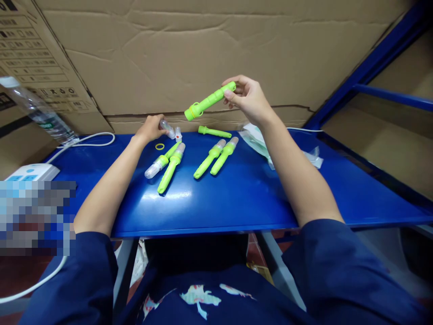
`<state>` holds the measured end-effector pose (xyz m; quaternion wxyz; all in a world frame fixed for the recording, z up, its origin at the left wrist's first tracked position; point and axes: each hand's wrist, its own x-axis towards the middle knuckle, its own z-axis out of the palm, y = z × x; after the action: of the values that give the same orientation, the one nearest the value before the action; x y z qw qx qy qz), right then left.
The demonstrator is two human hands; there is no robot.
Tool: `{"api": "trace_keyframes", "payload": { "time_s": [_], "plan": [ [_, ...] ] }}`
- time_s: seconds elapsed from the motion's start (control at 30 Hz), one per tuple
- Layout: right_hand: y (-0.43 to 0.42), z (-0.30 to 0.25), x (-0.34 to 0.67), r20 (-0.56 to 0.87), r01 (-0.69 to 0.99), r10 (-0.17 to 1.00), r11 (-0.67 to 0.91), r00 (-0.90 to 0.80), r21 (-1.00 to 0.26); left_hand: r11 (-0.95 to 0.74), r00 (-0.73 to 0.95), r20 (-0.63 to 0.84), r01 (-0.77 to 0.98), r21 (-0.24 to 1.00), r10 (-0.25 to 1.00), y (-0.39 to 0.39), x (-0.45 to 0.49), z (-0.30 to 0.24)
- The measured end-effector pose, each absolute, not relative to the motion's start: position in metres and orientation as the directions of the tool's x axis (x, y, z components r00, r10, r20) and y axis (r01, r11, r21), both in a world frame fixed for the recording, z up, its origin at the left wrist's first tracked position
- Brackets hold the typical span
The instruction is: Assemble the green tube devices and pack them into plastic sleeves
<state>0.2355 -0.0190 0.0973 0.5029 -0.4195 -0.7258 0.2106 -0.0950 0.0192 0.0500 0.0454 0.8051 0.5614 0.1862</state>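
My right hand (246, 97) is raised above the blue table (237, 198) and pinches one end of a green flashlight body (207, 102), which slants down to the left. My left hand (151, 128) rests on the table at the back, fingers curled round a clear plastic cap (167, 128). A second small clear cap (178, 134) stands just to the right of it. A yellow rubber ring (159, 146) lies close to my left wrist. Several assembled green flashlights (171, 169) with clear heads lie side by side mid-table, and a bare green handle (214, 132) lies behind them.
Cardboard sheets (203, 54) wall off the back. A plastic water bottle (37, 110) and a white power strip (32, 172) with its cable sit at the left. Clear plastic bags (257, 137) lie at the right behind my arm. A blue shelf frame (382, 58) rises on the right.
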Motion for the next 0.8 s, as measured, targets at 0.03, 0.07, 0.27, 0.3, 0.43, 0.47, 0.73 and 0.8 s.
{"api": "trace_keyframes", "payload": {
  "time_s": [0.03,0.07,0.27,0.3,0.43,0.47,0.73,0.8],
  "plan": [
    [-0.019,0.097,0.236,0.550,0.403,0.821,0.560,-0.152,-0.724,-0.370,0.294,0.270,0.880,0.297,0.917,0.019,-0.095,0.051],
    [-0.019,0.097,0.236,0.549,0.407,0.819,0.564,-0.167,-0.718,-0.375,0.288,0.293,0.873,0.311,0.912,0.018,-0.095,0.052],
    [-0.024,0.098,0.234,0.528,0.422,0.826,0.558,-0.198,-0.714,-0.353,0.247,0.350,0.892,0.282,0.904,0.002,-0.098,0.073],
    [-0.025,0.098,0.234,0.518,0.432,0.836,0.542,-0.183,-0.721,-0.329,0.228,0.352,0.907,0.262,0.908,-0.002,-0.100,0.077],
    [-0.020,0.096,0.235,0.521,0.403,0.838,0.538,-0.162,-0.740,-0.248,0.177,0.381,0.957,0.147,0.908,-0.007,-0.107,0.082],
    [-0.018,0.094,0.236,0.533,0.379,0.829,0.554,-0.170,-0.741,-0.232,0.178,0.373,0.967,0.106,0.911,-0.005,-0.109,0.080],
    [-0.007,0.088,0.239,0.546,0.314,0.804,0.594,-0.233,-0.740,-0.207,0.205,0.304,0.978,-0.027,0.930,0.018,-0.117,0.041],
    [-0.007,0.088,0.239,0.547,0.308,0.803,0.596,-0.238,-0.741,-0.208,0.200,0.333,0.978,-0.011,0.922,0.018,-0.116,0.040]
  ]
}}
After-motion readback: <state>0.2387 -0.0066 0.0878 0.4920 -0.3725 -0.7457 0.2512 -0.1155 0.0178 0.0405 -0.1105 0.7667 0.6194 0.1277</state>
